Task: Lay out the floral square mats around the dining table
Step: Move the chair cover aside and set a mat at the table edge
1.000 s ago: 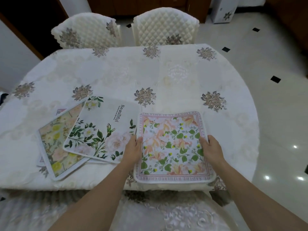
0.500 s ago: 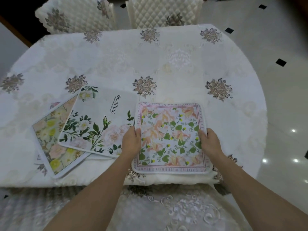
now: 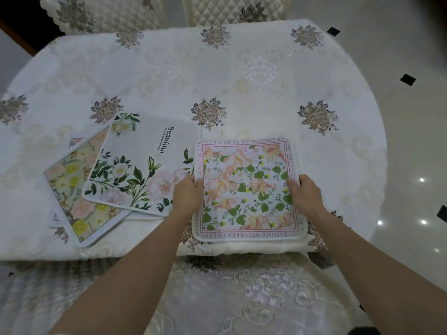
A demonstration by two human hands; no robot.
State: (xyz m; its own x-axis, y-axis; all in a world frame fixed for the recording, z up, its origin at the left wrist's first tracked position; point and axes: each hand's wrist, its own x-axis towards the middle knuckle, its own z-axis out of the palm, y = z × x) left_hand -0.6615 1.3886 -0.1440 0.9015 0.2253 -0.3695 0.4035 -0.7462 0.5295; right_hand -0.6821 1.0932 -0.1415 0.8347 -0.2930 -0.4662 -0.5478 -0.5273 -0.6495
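**Pink-bordered mat held at the six o'clock seat**

Both hands are on the pink-bordered mat (image 3: pixel 249 189), which lies flat on the table (image 3: pixel 242 76) at six o'clock, its near edge close to the rim of the cloth. The left hand (image 3: pixel 187 195) grasps the mat's nine o'clock edge and the right hand (image 3: pixel 306 195) its three o'clock edge. Each thumb lies on top, and the other fingers curl at the border.

The pink frame carries capital lettering. Along the far side it reads "ING WATCH IN MY MEMORY", and up the left side "HEATBREAK". The near side, upside down from here, reads "SAD THE WITHERED CHERRY". The rest is covered or too small to read.

At about eight o'clock two more mats overlap. The white mat (image 3: pixel 145 165), touching the left hand's side, is printed "BeauTiful" sideways, with a finer line beneath that I cannot make out. It rests partly over the yellow-flowered mat (image 3: pixel 72 189) — that one tilts toward the table's edge.

Two quilted chairs (image 3: pixel 232 10) stand at twelve o'clock, and a glossy tiled floor (image 3: pixel 399 131) spreads out at three.
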